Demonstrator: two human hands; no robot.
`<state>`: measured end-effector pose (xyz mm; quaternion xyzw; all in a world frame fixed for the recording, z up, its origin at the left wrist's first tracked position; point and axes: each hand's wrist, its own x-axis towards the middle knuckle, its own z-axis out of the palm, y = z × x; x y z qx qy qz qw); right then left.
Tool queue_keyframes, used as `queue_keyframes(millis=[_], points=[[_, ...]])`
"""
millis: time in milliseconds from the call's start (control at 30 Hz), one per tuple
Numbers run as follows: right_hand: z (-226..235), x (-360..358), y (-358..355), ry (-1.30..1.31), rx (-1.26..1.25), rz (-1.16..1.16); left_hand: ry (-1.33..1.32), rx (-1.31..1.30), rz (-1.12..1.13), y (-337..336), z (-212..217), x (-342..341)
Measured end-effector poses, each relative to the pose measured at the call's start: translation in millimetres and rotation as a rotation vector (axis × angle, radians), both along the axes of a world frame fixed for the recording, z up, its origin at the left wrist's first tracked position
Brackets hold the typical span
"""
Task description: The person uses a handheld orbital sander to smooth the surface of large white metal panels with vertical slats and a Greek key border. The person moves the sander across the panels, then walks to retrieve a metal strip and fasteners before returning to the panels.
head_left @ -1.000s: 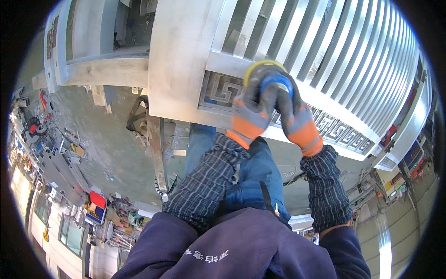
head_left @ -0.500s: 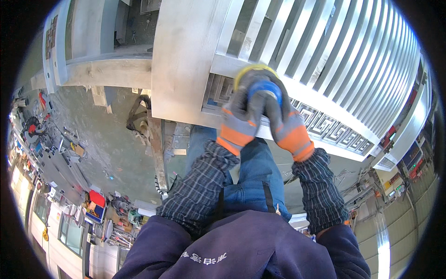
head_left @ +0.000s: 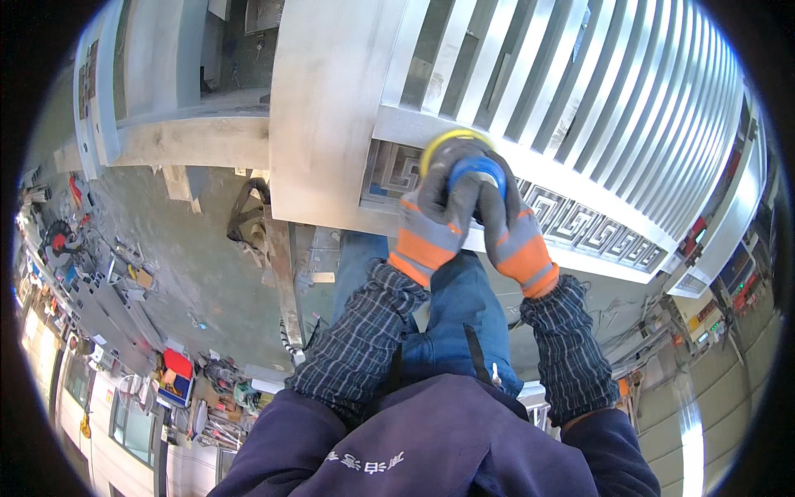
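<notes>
Both hands wear grey gloves with orange cuffs and are wrapped side by side around a blue sander [head_left: 476,170] with a yellow disc. The left hand [head_left: 439,211] curls its fingers over the near side of the tool; the right hand [head_left: 509,224] grips it from the other side, fingers closed. The sander's disc presses against the metal gate [head_left: 331,116], at the rail where the upright bars [head_left: 580,91] meet a band of square-spiral ornament [head_left: 580,224]. Checked sleeves [head_left: 364,340] run back to a dark blue jacket [head_left: 431,447]. To the left, a concrete floor [head_left: 190,265] carries scattered tools and a red box [head_left: 175,364].
</notes>
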<state>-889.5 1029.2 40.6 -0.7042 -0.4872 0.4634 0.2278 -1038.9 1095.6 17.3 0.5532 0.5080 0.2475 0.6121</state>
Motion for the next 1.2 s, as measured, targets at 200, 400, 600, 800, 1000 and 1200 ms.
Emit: queue_keyframes(millis=[200,400,600,800,1000,1200], points=[[13,-17,20,0.227,-0.063,-0.274,0.028,-0.066,0.018,12,4,-12],[0,-9,13,-0.182,0.105,0.069,-0.078,-0.087,0.083,22,1,-4],[7,-9,2,0.027,0.044,-0.137,-0.009,-0.048,-0.045,1,-1,3],[4,-21,14,0.079,-0.058,-0.166,-0.036,-0.175,0.028,26,12,-11],[1,1,-1,-0.105,0.106,0.034,0.020,0.035,-0.072,9,-1,3],[-1,-11,13,0.066,-0.048,-0.123,-0.003,-0.094,-0.019,19,1,-11]])
